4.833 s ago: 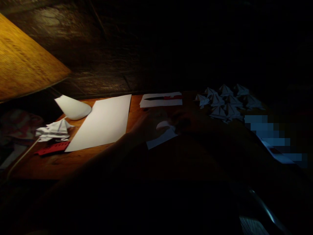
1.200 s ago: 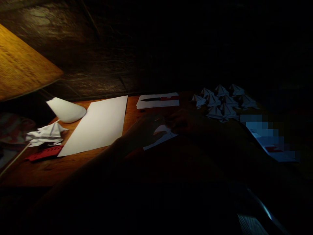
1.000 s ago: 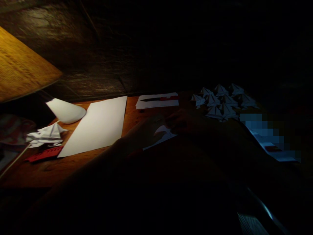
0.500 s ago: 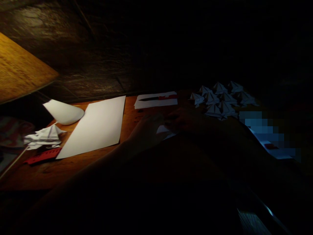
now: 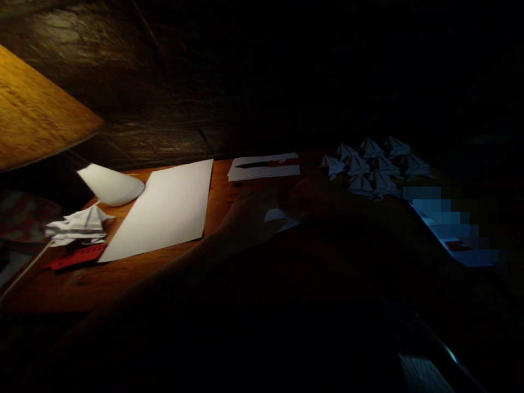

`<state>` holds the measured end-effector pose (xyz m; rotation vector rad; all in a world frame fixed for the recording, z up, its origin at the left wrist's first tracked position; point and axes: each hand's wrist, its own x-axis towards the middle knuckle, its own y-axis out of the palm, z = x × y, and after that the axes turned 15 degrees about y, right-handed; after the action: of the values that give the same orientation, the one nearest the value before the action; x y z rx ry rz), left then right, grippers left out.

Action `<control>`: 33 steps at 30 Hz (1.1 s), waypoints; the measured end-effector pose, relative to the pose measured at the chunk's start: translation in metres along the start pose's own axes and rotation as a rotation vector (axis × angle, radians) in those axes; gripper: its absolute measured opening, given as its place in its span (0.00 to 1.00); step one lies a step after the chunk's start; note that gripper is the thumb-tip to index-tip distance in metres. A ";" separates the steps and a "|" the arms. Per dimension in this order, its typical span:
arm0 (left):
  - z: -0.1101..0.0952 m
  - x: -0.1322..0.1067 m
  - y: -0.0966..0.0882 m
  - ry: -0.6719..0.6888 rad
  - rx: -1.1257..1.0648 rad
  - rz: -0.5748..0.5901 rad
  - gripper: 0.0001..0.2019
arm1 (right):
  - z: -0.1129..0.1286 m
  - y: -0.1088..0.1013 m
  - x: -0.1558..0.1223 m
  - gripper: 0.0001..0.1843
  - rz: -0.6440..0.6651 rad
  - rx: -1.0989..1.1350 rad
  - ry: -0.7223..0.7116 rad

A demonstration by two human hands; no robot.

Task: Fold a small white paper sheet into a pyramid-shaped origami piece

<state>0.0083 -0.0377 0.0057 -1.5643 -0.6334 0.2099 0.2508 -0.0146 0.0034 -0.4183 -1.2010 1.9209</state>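
Observation:
In the dim middle of the table, a small piece of white paper (image 5: 279, 218) lies between my two hands. My left hand (image 5: 257, 210) rests at its left side with fingers curled onto it. At the paper's right side is my right hand (image 5: 313, 196), so dark that its fingers hardly show. Behind the hands, a knife (image 5: 272, 162) with a red handle and dark blade lies on a stack of white paper (image 5: 245, 173). Several folded white paper shapes (image 5: 379, 166) stand grouped beyond my right hand.
A large white sheet (image 5: 164, 210) covers the left part of the wooden table (image 5: 126, 289). Beside it are a curved white piece (image 5: 110, 185), crumpled folded paper (image 5: 79, 225) and a red ruler-like strip (image 5: 76, 256). A wooden panel (image 5: 41, 109) juts in at upper left.
The view has shifted slightly, moving the scene a little to the right. My right hand has moved a bit away from the left, and more of the small paper shows.

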 end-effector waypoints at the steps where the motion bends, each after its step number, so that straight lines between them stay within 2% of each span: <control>1: -0.001 0.000 0.001 -0.017 0.001 -0.007 0.17 | 0.000 0.000 0.000 0.16 0.002 0.000 -0.011; 12: -0.002 0.001 0.003 -0.037 0.052 0.002 0.17 | -0.004 0.001 -0.001 0.16 0.021 -0.002 -0.037; 18: -0.005 0.003 -0.003 -0.056 0.081 0.046 0.21 | 0.004 -0.004 -0.005 0.17 0.034 -0.039 0.061; 25: -0.009 0.003 -0.004 -0.070 0.099 0.067 0.21 | 0.008 -0.005 -0.007 0.24 0.026 -0.150 0.170; 29: -0.008 0.003 -0.003 -0.053 0.112 0.074 0.22 | 0.011 -0.004 -0.008 0.24 0.003 -0.213 0.235; 33: -0.008 0.004 -0.005 -0.033 0.111 0.096 0.21 | 0.016 -0.010 -0.010 0.22 -0.005 -0.246 0.240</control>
<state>0.0139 -0.0426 0.0120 -1.4879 -0.5630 0.3385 0.2509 -0.0302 0.0183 -0.7529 -1.2781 1.6684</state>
